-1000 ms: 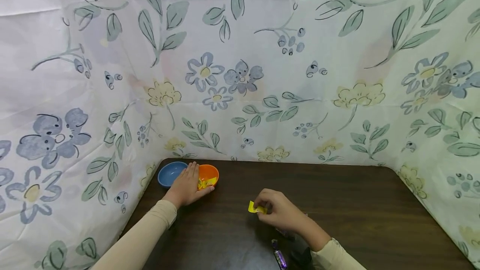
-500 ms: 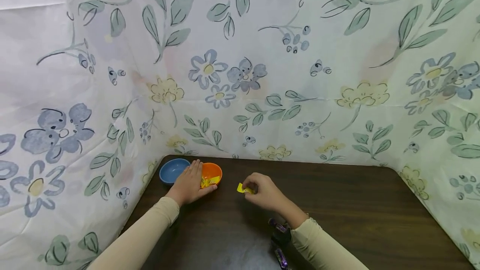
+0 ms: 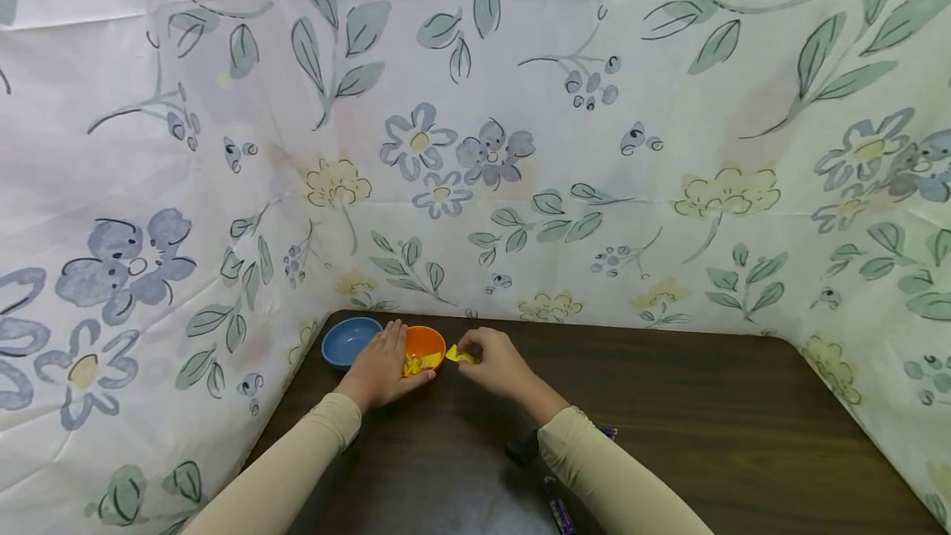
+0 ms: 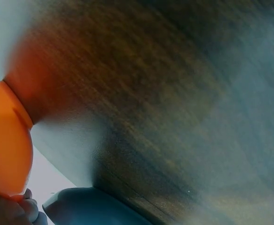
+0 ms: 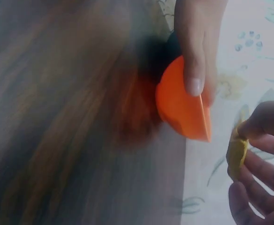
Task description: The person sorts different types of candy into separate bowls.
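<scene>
My left hand [image 3: 379,368] lies against the orange bowl [image 3: 427,338], fingers straight along its left side and thumb at the near rim. Yellow-wrapped candies [image 3: 420,363] sit inside that bowl. Between thumb and fingertips, my right hand [image 3: 494,360] pinches another yellow-wrapped candy [image 3: 456,354] just right of the bowl's rim. The right wrist view shows this candy [image 5: 237,152] held a short way from the orange bowl [image 5: 179,105], with the left thumb [image 5: 194,79] over the rim.
A blue bowl [image 3: 351,342] stands left of the orange one, near the back left corner of the dark wooden table [image 3: 669,403]. Purple-wrapped candies [image 3: 560,510] lie near the right forearm, partly hidden by the sleeve. Floral cloth [image 3: 557,147] hangs behind and beside the table.
My right hand has carried the pinched yellow candy left and away from me, up to the orange bowl's rim. My left hand has stayed on the bowl.
</scene>
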A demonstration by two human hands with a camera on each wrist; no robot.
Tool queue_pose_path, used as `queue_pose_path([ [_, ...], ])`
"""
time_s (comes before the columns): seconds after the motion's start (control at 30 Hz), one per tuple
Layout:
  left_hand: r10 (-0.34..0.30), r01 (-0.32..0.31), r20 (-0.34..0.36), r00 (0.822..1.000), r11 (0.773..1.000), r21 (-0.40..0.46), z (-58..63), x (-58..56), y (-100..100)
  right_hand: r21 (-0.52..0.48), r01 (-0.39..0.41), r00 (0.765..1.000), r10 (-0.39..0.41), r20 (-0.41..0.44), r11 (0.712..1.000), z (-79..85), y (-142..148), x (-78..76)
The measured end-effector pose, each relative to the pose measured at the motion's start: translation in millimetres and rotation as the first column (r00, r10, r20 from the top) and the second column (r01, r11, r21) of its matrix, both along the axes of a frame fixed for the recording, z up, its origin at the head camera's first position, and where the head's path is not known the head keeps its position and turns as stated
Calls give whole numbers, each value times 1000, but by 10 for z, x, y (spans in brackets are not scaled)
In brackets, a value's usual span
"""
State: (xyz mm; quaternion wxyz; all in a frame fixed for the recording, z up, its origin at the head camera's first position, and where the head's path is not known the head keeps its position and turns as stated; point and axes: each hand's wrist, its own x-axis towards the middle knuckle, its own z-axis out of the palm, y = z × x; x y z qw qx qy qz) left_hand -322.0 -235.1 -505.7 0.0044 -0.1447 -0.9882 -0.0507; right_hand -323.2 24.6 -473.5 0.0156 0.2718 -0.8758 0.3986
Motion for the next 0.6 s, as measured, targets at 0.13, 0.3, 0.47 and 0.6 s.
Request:
queue_pose_path([
  [0.13, -11, 11, -3, 1000, 1000, 3, -9, 0, 1, -10, 18, 1000, -18, 4, 1000, -24, -117, -93],
  [0.3, -9, 9, -7, 1000, 1000, -4, -26, -7, 4, -21, 51, 999, -51, 6, 998, -65, -249, -157],
  [0.47, -12, 12, -2, 1000, 1000, -7, -23, -1, -8, -35, 94, 996, -93, 11, 995, -94, -351, -169],
  [0.6, -7, 7, -5, 1000, 1000, 0, -3, 6, -23, -38, 100, 995, -99, 27, 994, -98, -408, -192],
])
